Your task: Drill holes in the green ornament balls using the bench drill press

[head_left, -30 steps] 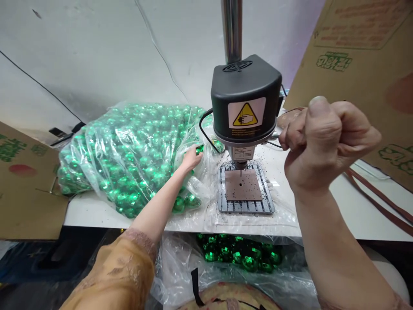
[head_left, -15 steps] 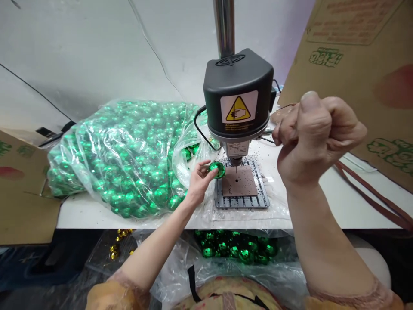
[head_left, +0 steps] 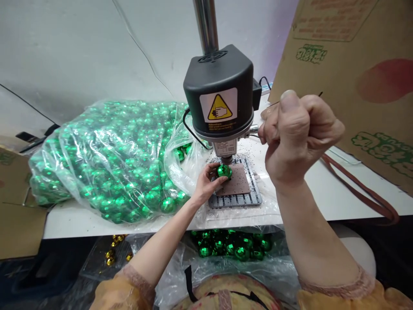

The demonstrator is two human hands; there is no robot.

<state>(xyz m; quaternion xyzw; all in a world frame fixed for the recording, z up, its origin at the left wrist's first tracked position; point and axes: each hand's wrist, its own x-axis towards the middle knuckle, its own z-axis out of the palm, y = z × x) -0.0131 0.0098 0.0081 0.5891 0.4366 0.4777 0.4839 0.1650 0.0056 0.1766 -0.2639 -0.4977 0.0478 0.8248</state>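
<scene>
Between the thumb and fingers of my left hand (head_left: 206,184) is a shiny green faceted ball (head_left: 224,172). The ball sits right under the chuck (head_left: 226,159) of a small black drill press (head_left: 221,86), over a brown board (head_left: 240,181) on the slotted metal base (head_left: 254,199). The drill bit is hidden behind the ball. My right hand (head_left: 298,137) is raised to the right of the press, closed in a fist around its feed handle. Most of that handle is covered by the fingers; a dark rod tip (head_left: 320,94) shows above them.
A large clear bag of green balls (head_left: 106,163) lies left of the press. More green balls (head_left: 240,247) sit in plastic below the table edge, with gold balls (head_left: 110,258) further left. Cardboard boxes (head_left: 342,99) flank both sides. Dark shavings dot the base.
My left hand has brought the green ball rightward from beside the drill bit to beneath the chuck. My right hand keeps its closed grip. The whole view has shifted slightly.
</scene>
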